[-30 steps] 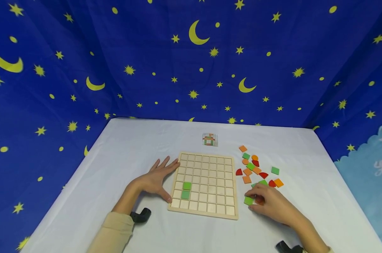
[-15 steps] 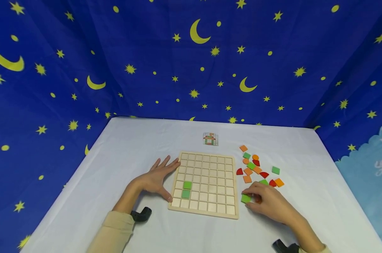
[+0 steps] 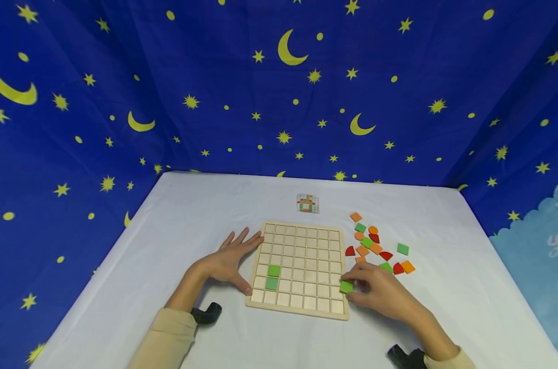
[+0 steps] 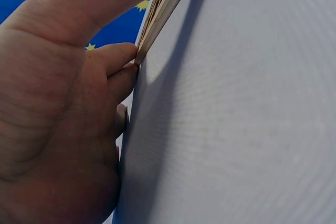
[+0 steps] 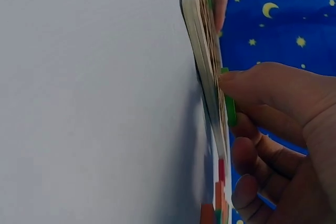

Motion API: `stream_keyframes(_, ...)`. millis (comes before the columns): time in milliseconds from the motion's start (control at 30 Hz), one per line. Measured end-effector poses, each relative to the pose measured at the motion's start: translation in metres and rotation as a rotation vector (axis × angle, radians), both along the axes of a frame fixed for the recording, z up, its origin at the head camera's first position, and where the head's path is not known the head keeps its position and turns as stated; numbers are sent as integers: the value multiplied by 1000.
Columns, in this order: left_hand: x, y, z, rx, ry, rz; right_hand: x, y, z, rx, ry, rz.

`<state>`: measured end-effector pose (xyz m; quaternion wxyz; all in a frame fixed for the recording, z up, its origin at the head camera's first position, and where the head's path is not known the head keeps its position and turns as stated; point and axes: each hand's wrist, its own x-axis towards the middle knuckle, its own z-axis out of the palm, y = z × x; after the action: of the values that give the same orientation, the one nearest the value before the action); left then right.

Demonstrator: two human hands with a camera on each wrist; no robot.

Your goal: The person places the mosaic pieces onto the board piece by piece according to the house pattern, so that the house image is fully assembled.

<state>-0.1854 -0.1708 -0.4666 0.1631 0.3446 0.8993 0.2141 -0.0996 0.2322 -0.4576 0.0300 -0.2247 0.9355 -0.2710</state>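
Note:
A wooden grid board (image 3: 302,241) lies on the white table, with two green square tiles (image 3: 272,277) set in its lower left cells. My left hand (image 3: 230,259) rests flat on the table with straight fingers against the board's left edge (image 4: 157,17). My right hand (image 3: 376,289) pinches a green square tile (image 3: 346,286) over the board's right edge; the right wrist view shows that tile (image 5: 230,109) held between thumb and fingers beside the board (image 5: 202,51).
A loose pile of orange, red and green tiles (image 3: 373,246) lies right of the board. A small pattern card (image 3: 306,203) sits behind the board. Blue star-and-moon cloth surrounds the table. Black wrist mounts (image 3: 206,312) show near both forearms.
My right hand has carried the green tile leftward from the table beside the pile to the board's right edge. The left hand has stayed put.

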Motion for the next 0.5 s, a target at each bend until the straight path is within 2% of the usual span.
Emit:
stream_keyframes(267,1,0,0,-1,2,-6,-2,-12,-7,-64,41,79)
stream_keyframes(500,-1,-1,-1,1,-2,-2,-6,-19,-3,-34,15,73)
